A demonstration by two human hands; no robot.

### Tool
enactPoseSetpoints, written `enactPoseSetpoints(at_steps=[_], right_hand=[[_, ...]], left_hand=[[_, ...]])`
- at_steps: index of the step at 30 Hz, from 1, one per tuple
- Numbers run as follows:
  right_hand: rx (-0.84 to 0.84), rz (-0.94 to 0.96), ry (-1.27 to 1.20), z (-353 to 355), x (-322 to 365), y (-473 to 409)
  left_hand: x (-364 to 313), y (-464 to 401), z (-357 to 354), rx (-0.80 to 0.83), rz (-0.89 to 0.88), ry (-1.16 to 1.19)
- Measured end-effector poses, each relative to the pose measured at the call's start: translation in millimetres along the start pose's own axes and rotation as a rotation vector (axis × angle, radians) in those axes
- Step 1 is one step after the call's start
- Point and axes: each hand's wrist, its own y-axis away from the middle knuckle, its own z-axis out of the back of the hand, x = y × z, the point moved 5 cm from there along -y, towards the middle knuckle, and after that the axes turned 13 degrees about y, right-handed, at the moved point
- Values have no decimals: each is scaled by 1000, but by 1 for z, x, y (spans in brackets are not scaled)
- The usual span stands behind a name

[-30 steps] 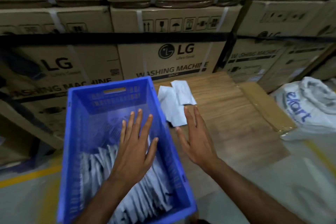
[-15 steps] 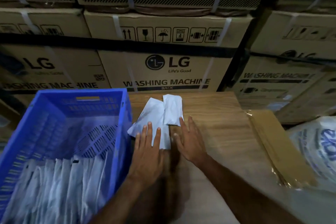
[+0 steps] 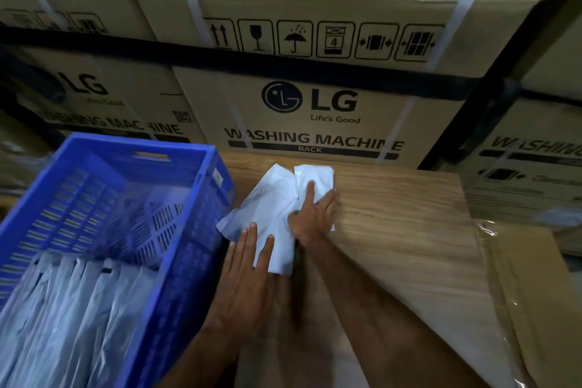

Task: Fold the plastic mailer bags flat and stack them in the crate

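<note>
Gathering the loose white mailer bags [image 3: 277, 208] off the wooden table [image 3: 403, 214] is judged to be the step in hand. It would be done well if the bags were squared one over the other, pressed flat from the middle outward so that trapped air is driven out, and creased along one straight edge before being lifted toward the blue crate [image 3: 176, 230] at 9 o'clock.

The left hand [image 3: 248, 264] is laid palm down with its fingers [image 3: 252, 239] straight and slightly spread, their tips resting on the near edge of the bag at 6 o'clock; nothing is gripped. The right hand [image 3: 313, 214] is pressed on the bag at 3 o'clock, fingers partly curled; whether plastic is pinched beneath them cannot be told.

Folded bags [image 3: 72, 309] are seen standing in rows in the near end of the crate.
</note>
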Motion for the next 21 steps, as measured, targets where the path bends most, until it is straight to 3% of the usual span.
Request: enactPoseSetpoints(at_steps=[4, 7, 11, 14, 17, 19, 21], right_hand=[[-123, 74, -12, 5, -20, 12], [-100, 191, -20, 7, -43, 44], [-156, 525, -109, -2, -81, 139], [-33, 736, -14, -28, -115, 212], [28, 888, 154, -57, -142, 250], [5, 912, 142, -63, -151, 261], [-65, 800, 26, -59, -154, 266]], left_hand=[[-2, 2, -5, 14, 29, 76], [-15, 4, 5, 17, 49, 157], [-25, 26, 21, 47, 60, 236], [-17, 64, 4, 173, 123, 227], [-10, 117, -31, 306, 41, 236], [-9, 148, -49, 360, 21, 247], [-15, 162, -55, 364, 59, 265]])
